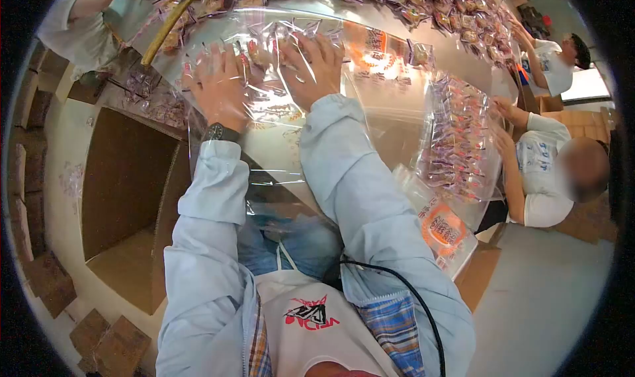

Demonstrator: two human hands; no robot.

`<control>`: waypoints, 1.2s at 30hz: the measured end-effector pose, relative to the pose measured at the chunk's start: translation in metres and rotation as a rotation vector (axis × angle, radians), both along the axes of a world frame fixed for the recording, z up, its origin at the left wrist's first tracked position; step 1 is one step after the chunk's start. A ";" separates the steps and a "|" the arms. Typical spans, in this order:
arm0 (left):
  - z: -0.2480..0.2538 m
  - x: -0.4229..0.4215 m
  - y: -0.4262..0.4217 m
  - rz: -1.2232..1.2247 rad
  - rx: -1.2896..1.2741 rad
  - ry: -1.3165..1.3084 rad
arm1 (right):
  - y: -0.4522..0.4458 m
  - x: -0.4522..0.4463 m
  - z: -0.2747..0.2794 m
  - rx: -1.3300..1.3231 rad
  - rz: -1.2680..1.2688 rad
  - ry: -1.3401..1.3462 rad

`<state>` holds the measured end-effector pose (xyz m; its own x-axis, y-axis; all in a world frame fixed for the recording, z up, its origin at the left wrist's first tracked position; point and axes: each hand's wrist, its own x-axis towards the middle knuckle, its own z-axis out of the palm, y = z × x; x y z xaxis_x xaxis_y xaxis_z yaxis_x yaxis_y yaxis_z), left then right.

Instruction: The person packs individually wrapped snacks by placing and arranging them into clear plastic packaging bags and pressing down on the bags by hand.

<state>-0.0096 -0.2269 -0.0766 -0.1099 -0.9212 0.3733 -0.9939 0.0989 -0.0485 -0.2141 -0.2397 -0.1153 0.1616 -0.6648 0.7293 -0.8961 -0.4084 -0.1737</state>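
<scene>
My left hand (219, 86), with a dark watch on the wrist, lies with its fingers spread at the far end of a large clear plastic bag (274, 159). Beside it on the right, my right hand (311, 66) also has its fingers stretched out. Small wrapped snack packets (253, 51) show between and around my fingertips. Shiny film reflections cross both hands; I cannot tell exactly which layers lie over them. The near end of the bag hangs down over my lap.
Loose wrapped packets (430, 3) are heaped across the table's far side. At right, a co-worker's hands touch a clear bag with rows of packets (456, 135). Orange-printed bags (442, 228) lie nearer. An open cardboard box (126, 185) stands at left; a yellow bar (173, 21) crosses the upper left.
</scene>
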 end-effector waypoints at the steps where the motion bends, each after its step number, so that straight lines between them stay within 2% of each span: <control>1: 0.001 0.001 -0.003 0.033 -0.007 -0.057 | -0.002 0.001 -0.003 -0.004 -0.015 0.006; 6: -0.001 0.009 -0.015 0.035 -0.060 -0.115 | -0.010 0.009 -0.003 0.060 -0.028 0.020; 9: -0.005 0.007 -0.016 0.043 -0.075 -0.076 | -0.010 0.014 0.008 0.193 0.201 -0.123; 10: -0.011 0.008 -0.020 0.040 -0.095 -0.075 | -0.009 0.013 0.009 0.113 0.109 0.202; 13: -0.011 0.009 -0.020 0.016 -0.112 -0.063 | -0.008 0.032 0.028 0.256 0.079 0.191; 14: -0.009 0.009 -0.020 0.007 -0.112 -0.057 | -0.013 0.037 0.027 0.265 0.007 0.288; 17: -0.008 0.008 -0.024 -0.008 -0.027 0.077 | -0.015 0.039 0.022 0.197 -0.048 0.275; 20: -0.010 0.008 -0.028 0.026 -0.039 0.029 | -0.021 0.040 0.011 0.119 -0.133 0.333; 23: -0.020 0.012 -0.039 0.028 -0.070 0.090 | -0.033 0.043 0.000 0.081 -0.089 0.204; 28: -0.035 0.012 -0.048 0.001 -0.113 0.071 | -0.031 0.044 -0.004 0.021 -0.150 0.225; 32: -0.015 0.009 -0.048 0.023 -0.076 -0.057 | -0.038 0.051 -0.002 0.091 -0.146 0.026; 36: -0.014 0.012 -0.048 -0.031 -0.093 -0.021 | -0.026 0.055 0.008 0.083 -0.099 -0.178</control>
